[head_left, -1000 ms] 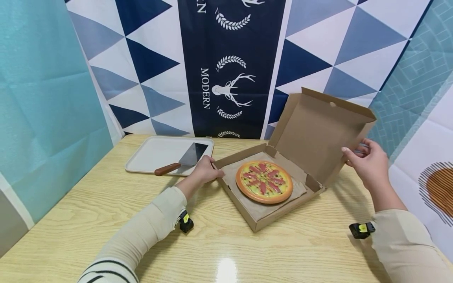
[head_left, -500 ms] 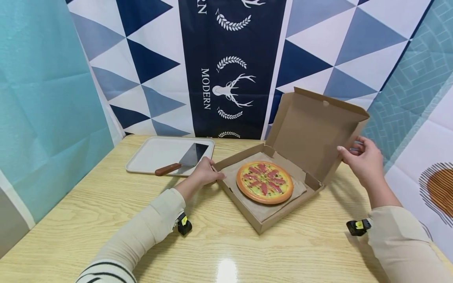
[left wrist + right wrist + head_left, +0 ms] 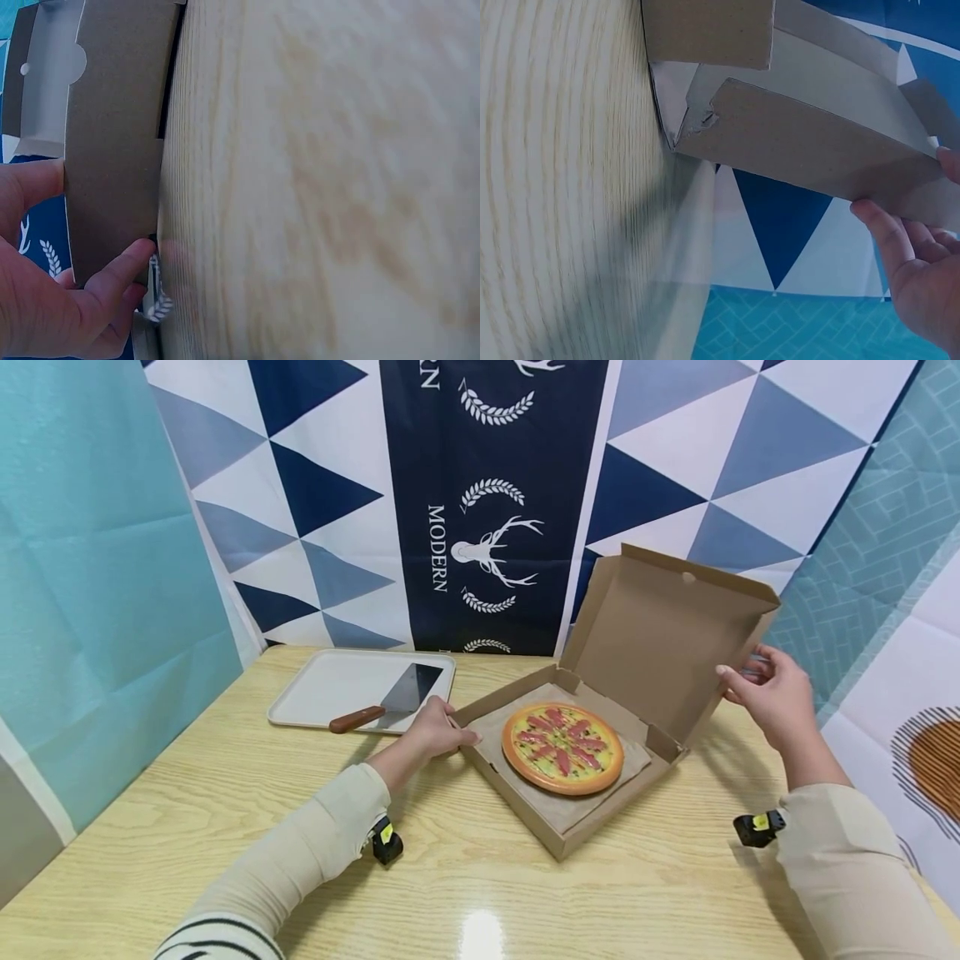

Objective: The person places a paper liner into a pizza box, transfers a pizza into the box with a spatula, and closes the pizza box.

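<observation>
A brown cardboard pizza box (image 3: 525,820) stands with its lid (image 3: 667,635) raised, leaning back to the right. Inside, a round pizza (image 3: 562,748) with pink strips on yellow lies on brown paper (image 3: 558,810). My left hand (image 3: 429,731) pinches the box's left corner; in the left wrist view, the thumb is on one side of the box wall (image 3: 116,150) and the fingers reach underneath. With my right hand (image 3: 776,697) I hold the lid's right side flap between thumb and fingers, which the right wrist view shows at the flap (image 3: 817,161).
Left of the box, a white tray (image 3: 322,681) sits at the table's far edge. A pizza server (image 3: 356,719) with a wooden handle and broad metal blade lies across its near rim. Patterned cloth (image 3: 487,485) hangs right behind the wooden table (image 3: 480,893).
The lid has swung a little to the left with my right hand. The box's near corner has shifted slightly right and closer to me. My left hand stays at its corner.
</observation>
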Motion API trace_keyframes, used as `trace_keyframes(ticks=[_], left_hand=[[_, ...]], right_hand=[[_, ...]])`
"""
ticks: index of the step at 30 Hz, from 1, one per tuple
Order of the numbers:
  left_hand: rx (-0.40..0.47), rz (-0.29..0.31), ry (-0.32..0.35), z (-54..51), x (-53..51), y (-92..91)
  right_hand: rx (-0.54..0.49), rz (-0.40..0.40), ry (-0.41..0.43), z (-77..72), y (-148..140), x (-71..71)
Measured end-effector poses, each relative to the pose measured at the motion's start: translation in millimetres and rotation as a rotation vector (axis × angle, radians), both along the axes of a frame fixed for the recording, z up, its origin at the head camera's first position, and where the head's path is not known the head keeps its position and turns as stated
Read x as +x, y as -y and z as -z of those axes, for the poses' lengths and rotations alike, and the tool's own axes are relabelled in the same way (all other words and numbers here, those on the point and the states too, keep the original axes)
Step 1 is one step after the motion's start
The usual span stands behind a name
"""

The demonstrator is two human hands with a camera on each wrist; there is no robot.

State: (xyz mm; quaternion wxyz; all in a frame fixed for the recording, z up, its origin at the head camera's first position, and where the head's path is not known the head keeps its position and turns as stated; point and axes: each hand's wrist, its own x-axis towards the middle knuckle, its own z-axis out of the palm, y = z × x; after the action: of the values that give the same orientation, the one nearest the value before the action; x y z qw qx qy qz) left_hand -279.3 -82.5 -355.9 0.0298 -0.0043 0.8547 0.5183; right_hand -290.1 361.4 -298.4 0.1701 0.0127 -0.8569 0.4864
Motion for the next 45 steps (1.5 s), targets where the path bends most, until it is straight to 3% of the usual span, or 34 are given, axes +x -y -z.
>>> trace_keyframes(ticks=[12,16,20,25,31,38,45], left_hand=[[-0.034,-0.044,-0.016,6.0,8.6,0.8],[-0.11,0.003,-0.004,4.4,6.3,5.4],[-0.195,0.122,0.009,-3.6,-4.0,9.8],[-0.243,0.276,0.012,-16.1,-25.0,9.6],[-0.307,0.385,-0.008,-23.1,-55.0,6.6],[-0.31,0.422,0.085,-23.5,-77.5,4.7],[-0.311,0.392,0.092,-27.4,-80.2,-1.7]], right_hand=[[-0.002,-0.034,-0.013,5.5,5.1,-1.6],[-0.018,-0.05,-0.01,7.2,5.8,0.9],[-0.039,-0.06,-0.018,6.8,4.4,2.3],[-0.058,-0.06,-0.026,4.8,3.5,2.9],[-0.053,-0.065,-0.011,2.8,3.7,4.6],[-0.039,-0.08,-0.01,0.4,3.2,2.1],[0.016,-0.062,0.028,-6.7,-0.6,-0.9]])
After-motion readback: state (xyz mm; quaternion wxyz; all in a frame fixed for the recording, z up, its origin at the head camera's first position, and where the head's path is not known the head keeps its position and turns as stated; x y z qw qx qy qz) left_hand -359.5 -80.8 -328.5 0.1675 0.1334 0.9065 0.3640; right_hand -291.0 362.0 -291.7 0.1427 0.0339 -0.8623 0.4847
